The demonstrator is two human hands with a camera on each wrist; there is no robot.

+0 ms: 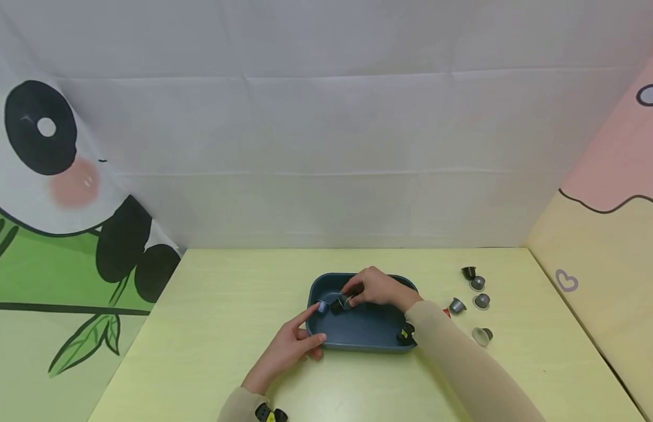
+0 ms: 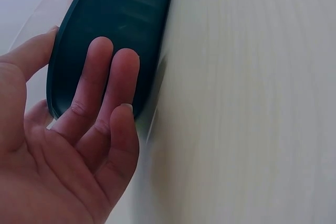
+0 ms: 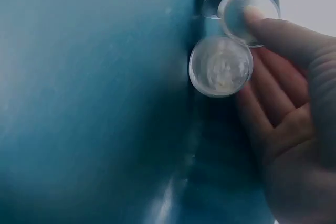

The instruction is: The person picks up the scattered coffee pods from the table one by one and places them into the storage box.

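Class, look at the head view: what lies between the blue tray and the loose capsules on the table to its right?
In the head view, the person's right forearm sleeve crosses between the tray and the loose capsules; otherwise only bare table shows.

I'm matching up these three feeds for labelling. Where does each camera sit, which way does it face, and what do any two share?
Head: worn high, looking forward and down at the pale yellow table, the dark blue plastic tray, both hands and sleeves.
Left wrist: beside the left hand, facing the tray's outer wall; fingers touch it.
Right wrist: inside the tray, facing two round foil-topped capsules at the right hand.
All three show the tray.
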